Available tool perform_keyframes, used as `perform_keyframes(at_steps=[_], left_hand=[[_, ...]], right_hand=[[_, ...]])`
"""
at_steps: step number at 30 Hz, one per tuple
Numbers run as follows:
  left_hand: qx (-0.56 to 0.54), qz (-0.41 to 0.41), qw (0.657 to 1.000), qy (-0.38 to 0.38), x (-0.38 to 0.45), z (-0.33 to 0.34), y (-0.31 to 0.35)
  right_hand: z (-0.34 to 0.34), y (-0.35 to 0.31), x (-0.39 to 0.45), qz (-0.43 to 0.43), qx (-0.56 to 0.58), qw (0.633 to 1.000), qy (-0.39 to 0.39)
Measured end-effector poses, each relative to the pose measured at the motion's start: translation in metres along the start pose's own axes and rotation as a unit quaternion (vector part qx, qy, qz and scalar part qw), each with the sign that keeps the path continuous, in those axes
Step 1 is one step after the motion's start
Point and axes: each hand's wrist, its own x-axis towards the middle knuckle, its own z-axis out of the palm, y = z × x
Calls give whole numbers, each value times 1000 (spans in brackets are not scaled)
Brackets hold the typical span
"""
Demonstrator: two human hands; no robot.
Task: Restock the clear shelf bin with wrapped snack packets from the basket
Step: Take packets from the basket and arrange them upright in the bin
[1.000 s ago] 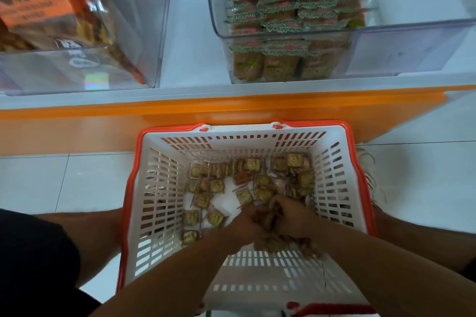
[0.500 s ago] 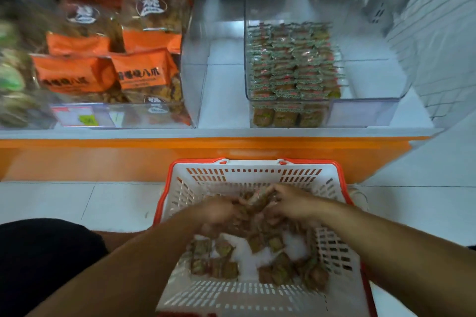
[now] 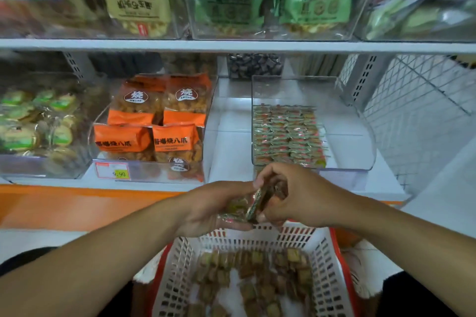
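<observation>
My left hand (image 3: 213,208) and my right hand (image 3: 296,195) meet above the far rim of the white and red basket (image 3: 327,265), together gripping a small bunch of wrapped snack packets (image 3: 253,204). Several more packets (image 3: 247,283) lie loose on the basket floor. Just beyond my hands the clear shelf bin (image 3: 360,136) stands on the lower shelf, its left half filled with rows of the same green and red packets (image 3: 286,134). The bin's right half holds nothing.
A clear bin of orange snack bags (image 3: 154,126) sits left of the target bin, with a price tag (image 3: 113,171) on its front. Green round packs (image 3: 28,123) fill the far left bin. An upper shelf (image 3: 231,45) overhangs. A wire grid panel (image 3: 425,100) stands at right.
Both hands have lifted out of the basket with packets and risen toward the shelf bin. The view has tilted up, showing the upper shelf.
</observation>
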Motion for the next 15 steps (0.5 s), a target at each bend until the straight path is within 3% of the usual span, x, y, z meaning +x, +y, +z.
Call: perform_keyframes(at_steps=[7, 13, 15], left_hand=[[-124, 50, 991, -17, 1, 3, 22], [-218, 66, 974, -17, -1, -3, 31], [-256, 72, 964, -27, -1, -5, 33]], right_hand=[[-4, -4, 3, -99, -52, 987, 119], [-19, -10, -2, -170, 28, 960, 223], [-20, -15, -6, -203, 97, 949, 223]])
